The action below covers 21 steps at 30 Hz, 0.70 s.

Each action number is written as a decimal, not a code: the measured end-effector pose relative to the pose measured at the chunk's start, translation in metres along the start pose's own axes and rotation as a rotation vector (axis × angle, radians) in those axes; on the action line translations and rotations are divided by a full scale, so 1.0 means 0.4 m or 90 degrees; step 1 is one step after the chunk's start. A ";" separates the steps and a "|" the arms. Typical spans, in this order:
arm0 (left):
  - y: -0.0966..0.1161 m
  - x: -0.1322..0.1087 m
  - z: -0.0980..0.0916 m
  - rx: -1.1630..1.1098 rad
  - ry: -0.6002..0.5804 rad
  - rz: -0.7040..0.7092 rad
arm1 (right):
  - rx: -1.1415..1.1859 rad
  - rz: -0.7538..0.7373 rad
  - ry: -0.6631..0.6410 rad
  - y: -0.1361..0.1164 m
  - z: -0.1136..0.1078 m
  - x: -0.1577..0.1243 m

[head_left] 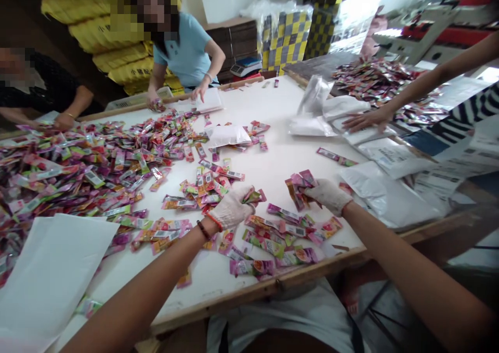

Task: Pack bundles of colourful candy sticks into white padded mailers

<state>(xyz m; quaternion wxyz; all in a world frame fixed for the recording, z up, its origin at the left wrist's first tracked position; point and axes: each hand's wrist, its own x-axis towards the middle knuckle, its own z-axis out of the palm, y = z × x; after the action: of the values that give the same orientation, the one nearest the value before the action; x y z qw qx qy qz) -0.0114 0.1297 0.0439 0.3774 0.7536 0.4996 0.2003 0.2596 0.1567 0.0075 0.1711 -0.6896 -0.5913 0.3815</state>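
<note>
My left hand (232, 207), in a white glove, is closed on a small stick packet (255, 197) with green and pink print. Several packets lie beneath and left of it. In my right hand (329, 194), gloved too, is a small bunch of stick packets (299, 186), purple, pink and orange, held just above the white table. Between my hands and the table's near edge lies a loose group of fruit-printed packets (268, 244). One long purple packet (336, 157) lies alone beyond my right hand. My palms and some fingertips are hidden.
A large heap of packets (78, 171) covers the left of the table. White bags (382, 192) lie at the right, where another person's hand (368, 121) rests. White sheets (66, 270) lie at the near left. Two people work across the table. A wooden rim (249, 296) edges it.
</note>
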 end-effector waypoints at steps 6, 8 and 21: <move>0.000 -0.007 0.016 0.003 -0.043 0.016 | -0.145 -0.077 0.139 -0.007 -0.043 0.010; 0.008 -0.003 0.015 0.019 -0.059 0.014 | -0.157 -0.069 0.132 -0.012 -0.040 0.014; 0.002 0.033 0.063 0.451 -0.219 0.116 | -0.329 -0.059 -0.025 -0.045 0.065 0.046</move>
<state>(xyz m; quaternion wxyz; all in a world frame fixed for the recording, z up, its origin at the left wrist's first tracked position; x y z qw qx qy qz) 0.0117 0.1321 0.0273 0.1529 0.9007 0.3986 -0.0805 0.2286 0.1728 -0.0030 -0.0053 -0.6752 -0.7032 0.2227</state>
